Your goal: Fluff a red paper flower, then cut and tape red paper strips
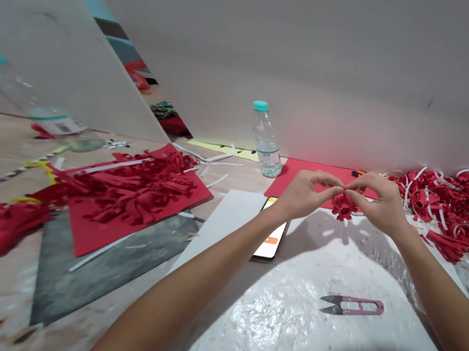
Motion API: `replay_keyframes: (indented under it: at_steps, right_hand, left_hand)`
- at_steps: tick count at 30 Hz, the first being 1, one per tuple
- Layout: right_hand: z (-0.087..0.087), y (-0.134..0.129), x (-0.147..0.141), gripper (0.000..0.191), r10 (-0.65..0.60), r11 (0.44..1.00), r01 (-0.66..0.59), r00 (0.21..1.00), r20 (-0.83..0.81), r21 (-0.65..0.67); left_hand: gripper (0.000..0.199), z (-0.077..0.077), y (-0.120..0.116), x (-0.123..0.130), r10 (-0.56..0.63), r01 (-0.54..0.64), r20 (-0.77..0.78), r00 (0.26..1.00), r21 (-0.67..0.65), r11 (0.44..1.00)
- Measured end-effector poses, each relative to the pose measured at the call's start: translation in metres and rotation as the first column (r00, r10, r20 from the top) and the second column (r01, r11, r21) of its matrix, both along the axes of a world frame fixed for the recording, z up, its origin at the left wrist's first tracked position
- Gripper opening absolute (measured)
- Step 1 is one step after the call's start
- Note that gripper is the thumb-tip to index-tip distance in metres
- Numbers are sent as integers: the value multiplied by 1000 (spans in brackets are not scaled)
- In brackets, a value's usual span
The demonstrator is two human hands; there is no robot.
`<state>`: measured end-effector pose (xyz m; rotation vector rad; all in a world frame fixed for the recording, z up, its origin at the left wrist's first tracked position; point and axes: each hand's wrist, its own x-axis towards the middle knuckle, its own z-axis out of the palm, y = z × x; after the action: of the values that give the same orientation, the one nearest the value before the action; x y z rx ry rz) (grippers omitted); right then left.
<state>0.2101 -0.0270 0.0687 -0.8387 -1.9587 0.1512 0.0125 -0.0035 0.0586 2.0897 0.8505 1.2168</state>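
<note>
Fingertips of my left hand (310, 193) and my right hand (376, 202) meet over the far edge of the white board (272, 325). Both hands are closed in a pinch on the top of a small red paper flower (344, 207), which hangs just below the fingertips with its cut petals spread. Pink-handled thread snips (352, 306) lie on the board, blades pointing left. Beneath my left forearm a phone (270, 247) with a lit screen is partly hidden.
Red fringed paper pieces (138, 186) lie on a red sheet over a dark mat (110, 274) at left. A bottle (267, 142) stands by the wall; another bottle (55, 115) leans at far left. Red flowers with white strips (454, 206) are heaped at right.
</note>
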Motion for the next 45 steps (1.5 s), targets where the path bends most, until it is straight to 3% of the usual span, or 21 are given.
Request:
replay_keyframes:
  at_steps: [7,11,16,20,24,28,32,36,41,45]
  right_hand:
    - [1,-2,-2,8,-28,1000,28,1000,11,-9]
    - [2,-5,-4,8,-47,996,46,999,-4,-80]
    - [2,-5,-7,9,-37,967,23,998,-52,-253]
    - [2,-3,-7,9,-13,915,-33,994,-112,-403]
    - [2,-2,-6,14,-2,887,-53,993,-118,-459]
    - [3,-4,-5,16,-13,910,-24,996,-86,-414]
    - [4,-4,-4,9,-3,971,-4,1000,-29,-238]
    - [4,-4,-2,4,-19,996,19,1000,10,-92]
    - [2,-3,-1,5,-13,1000,13,999,36,-10]
    - [2,-4,-2,7,-44,999,45,998,47,-17]
  left_hand:
    - [11,0,-1,1,5,-5,-4,1000,-33,999]
    - [8,-3,-2,0,64,-60,-24,998,138,989]
    - [5,-10,2,0,106,-87,-30,994,373,924]
    - [4,-13,5,0,130,-94,-46,990,462,882]
    - [10,-12,6,-1,112,-73,-58,992,464,883]
    - [13,-7,4,-3,105,-60,-96,990,388,920]
    - [11,-3,2,-4,83,-57,-99,992,244,968]
    - [11,-1,2,-4,46,-31,-101,994,138,990]
    - [12,1,0,-3,31,-19,-120,992,100,995]
    - [11,1,-3,-1,57,-44,-112,992,116,992]
